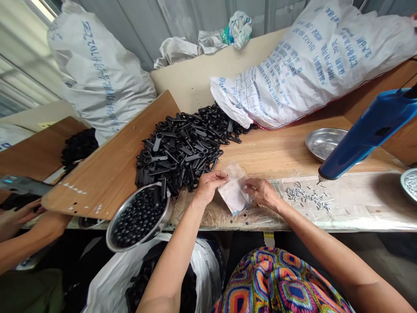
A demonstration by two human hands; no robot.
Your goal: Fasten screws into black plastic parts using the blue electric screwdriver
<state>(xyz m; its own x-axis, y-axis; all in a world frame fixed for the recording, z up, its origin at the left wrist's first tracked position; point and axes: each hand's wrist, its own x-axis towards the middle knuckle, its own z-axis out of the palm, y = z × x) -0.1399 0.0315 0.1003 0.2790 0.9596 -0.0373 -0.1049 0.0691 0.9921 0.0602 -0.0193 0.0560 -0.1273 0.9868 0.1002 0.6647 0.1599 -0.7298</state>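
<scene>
Between my hands is a small clear plastic bag (233, 195) with something pale and flat inside, perhaps paper. My left hand (208, 184) pinches its upper left edge. On the other side, my right hand (260, 191) has its fingers closed on the bag's right edge. Just beyond my left hand rises a heap of black plastic handle-shaped parts (182, 148). A metal bowl (112, 237) of black balls (138, 219) sits at the bench's front edge, left of my hands. Short metal pins (308, 195) lie scattered to the right.
A blue electric screwdriver (368, 134) hangs at the right above a metal dish (321, 141). White printed sacks (302, 65) lean behind the bench. A wooden divider (114, 174) separates a co-worker's arms (35, 230) at left. An open sack (110, 278) of black parts stands below.
</scene>
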